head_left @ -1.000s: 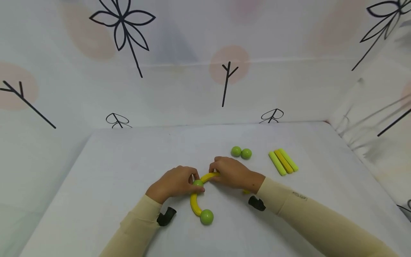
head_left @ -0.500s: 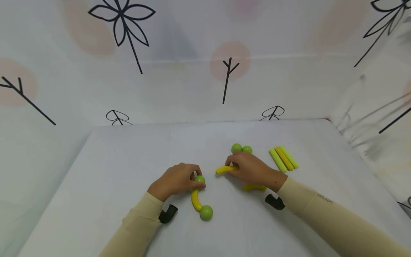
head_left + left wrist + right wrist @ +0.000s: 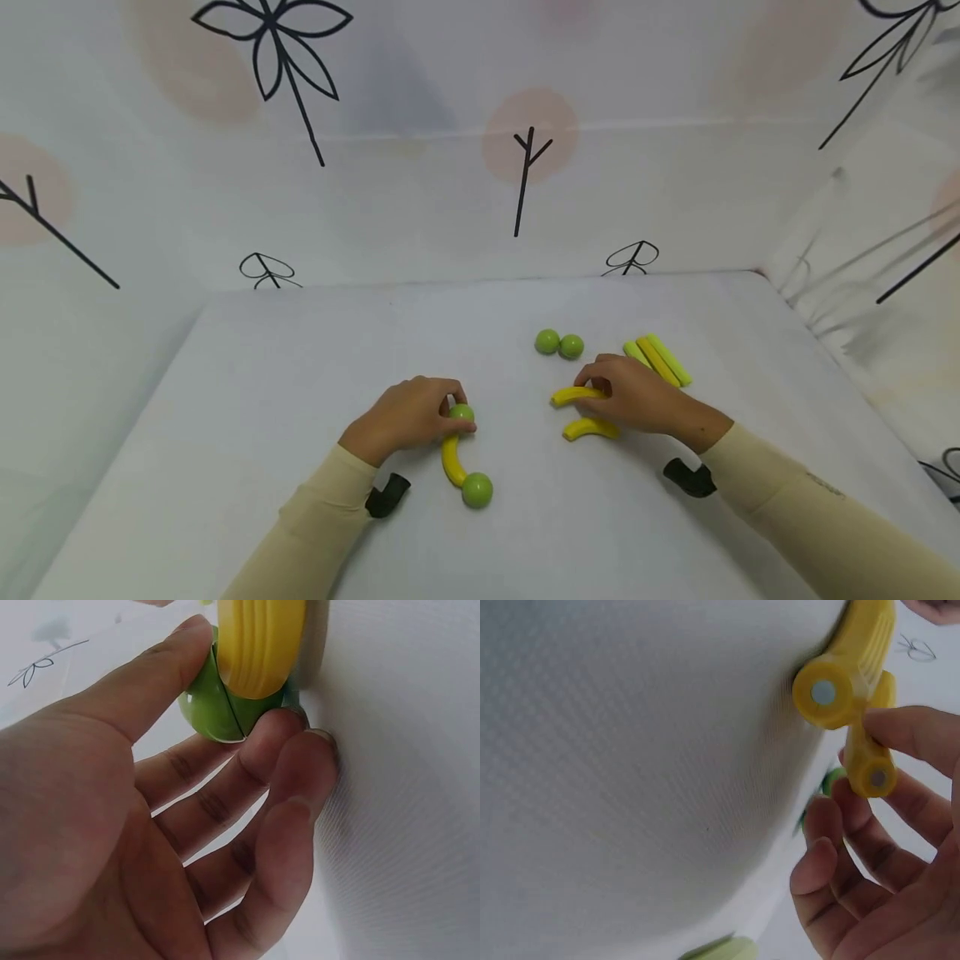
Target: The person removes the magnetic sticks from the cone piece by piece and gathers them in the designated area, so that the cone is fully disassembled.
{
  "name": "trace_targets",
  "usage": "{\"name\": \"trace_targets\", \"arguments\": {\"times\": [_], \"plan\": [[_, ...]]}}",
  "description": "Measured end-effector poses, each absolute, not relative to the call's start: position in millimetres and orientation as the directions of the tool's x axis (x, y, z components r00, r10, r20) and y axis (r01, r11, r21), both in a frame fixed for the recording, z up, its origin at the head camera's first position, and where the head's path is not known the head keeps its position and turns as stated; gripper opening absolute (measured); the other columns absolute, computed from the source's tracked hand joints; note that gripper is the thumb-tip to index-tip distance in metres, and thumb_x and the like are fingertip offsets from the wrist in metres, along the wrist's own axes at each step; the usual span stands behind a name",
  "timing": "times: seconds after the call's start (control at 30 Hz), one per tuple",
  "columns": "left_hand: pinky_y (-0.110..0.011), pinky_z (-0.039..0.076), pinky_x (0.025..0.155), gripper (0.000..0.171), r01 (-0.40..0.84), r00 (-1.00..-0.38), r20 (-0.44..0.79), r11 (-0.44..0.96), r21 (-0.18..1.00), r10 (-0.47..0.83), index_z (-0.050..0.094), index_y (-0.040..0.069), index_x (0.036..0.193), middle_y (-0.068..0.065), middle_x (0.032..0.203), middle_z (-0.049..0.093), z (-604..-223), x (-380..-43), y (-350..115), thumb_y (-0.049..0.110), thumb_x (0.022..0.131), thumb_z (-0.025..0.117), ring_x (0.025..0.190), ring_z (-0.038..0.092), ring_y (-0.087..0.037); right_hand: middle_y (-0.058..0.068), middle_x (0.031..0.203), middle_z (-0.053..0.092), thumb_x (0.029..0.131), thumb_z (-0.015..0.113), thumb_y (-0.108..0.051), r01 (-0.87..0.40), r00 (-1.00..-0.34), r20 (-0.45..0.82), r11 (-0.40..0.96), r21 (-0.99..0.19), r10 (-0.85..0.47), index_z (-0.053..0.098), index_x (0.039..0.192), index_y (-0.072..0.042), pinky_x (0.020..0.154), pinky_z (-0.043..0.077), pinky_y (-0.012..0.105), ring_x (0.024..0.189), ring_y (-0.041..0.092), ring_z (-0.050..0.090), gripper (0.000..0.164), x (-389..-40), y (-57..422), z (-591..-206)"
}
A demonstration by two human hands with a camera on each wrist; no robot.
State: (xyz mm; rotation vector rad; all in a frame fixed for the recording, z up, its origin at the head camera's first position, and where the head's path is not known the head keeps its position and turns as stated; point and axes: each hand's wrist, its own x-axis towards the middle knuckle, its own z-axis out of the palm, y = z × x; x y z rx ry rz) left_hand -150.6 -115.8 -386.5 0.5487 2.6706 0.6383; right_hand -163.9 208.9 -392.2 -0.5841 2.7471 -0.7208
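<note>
My left hand [image 3: 412, 414] holds a green ball [image 3: 462, 412] between thumb and fingers. From that ball a curved yellow magnetic rod [image 3: 452, 461] runs down to a second green ball [image 3: 477, 490]. In the left wrist view the rod's ribbed end [image 3: 259, 652] meets the held ball [image 3: 210, 712]. My right hand [image 3: 648, 396] pinches another curved yellow rod [image 3: 573, 395]; its round end [image 3: 876, 778] has a metal disc in the right wrist view. Just nearer the body, a similar curved rod [image 3: 590, 429] lies on the table, with a pale disc in its end [image 3: 823, 691].
Two more green balls [image 3: 547, 341] stand side by side beyond my right hand. Straight rods, two lime [image 3: 669, 360] and one yellow [image 3: 658, 362], lie in a row behind that hand. White cloth covers the table [image 3: 300, 350], and patterned walls [image 3: 420, 208] enclose it.
My right hand has drawn its curved rod away from the left-hand ball and moved right, beside the loose curved rod. The left hand keeps hold of its ball in nearly the same place.
</note>
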Motion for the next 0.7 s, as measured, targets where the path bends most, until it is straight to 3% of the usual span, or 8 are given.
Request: {"name": "trace_targets", "arguments": {"times": [0.7], "plan": [[-0.027,0.04,0.057,0.031,0.295,-0.867,-0.232,0.829,0.475,0.442,0.069,0.02,0.1,0.007,0.074,0.06,-382.7,-148.8,-113.7,0.045,0.085,0.078,0.062,0.051,-0.012,-0.005,0.082,0.06,0.091,0.072,-0.018,-0.328,-0.861,-0.16,0.768,-0.55,-0.483,0.073,0.109,-0.012,0.064,0.046,0.023,0.074,0.011,0.051,0.019,-159.3,222.1,-394.7]]}}
